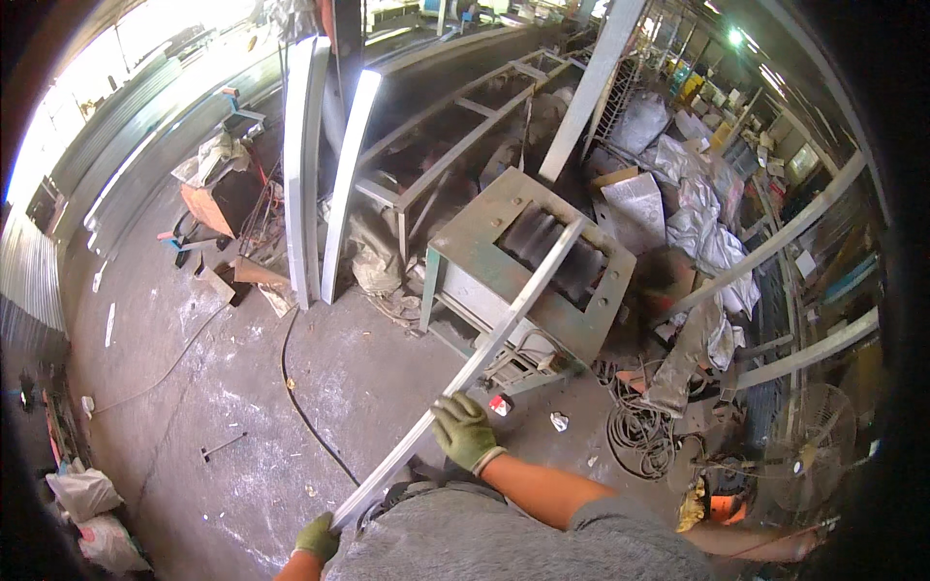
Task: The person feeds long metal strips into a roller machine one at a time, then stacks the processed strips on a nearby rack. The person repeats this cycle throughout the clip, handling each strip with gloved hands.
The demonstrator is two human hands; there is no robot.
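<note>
Head view: our left hand (318,538) and right hand (466,432) both grip a long metal strip (504,324), axis running near-left to far-right over the green machine (542,266).

A metal workshop: steel frames (484,107), green roller machine (528,266), coiled cables (635,426).

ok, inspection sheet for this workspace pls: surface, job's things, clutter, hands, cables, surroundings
Surface: concrete floor, dusty, pale scuffs.
Job's things: long metal bar, held slanted, far end over the green roller machine.
Clutter: sacks at lower left, crumpled sheeting, small scraps on floor.
Hands: left hand gloved, grips the bar's near end; right hand gloved, grips it further up.
Cables: black cable across floor; coiled cable by machine.
Surroundings: leaning metal profiles, steel frame, pedestal fan.
</note>
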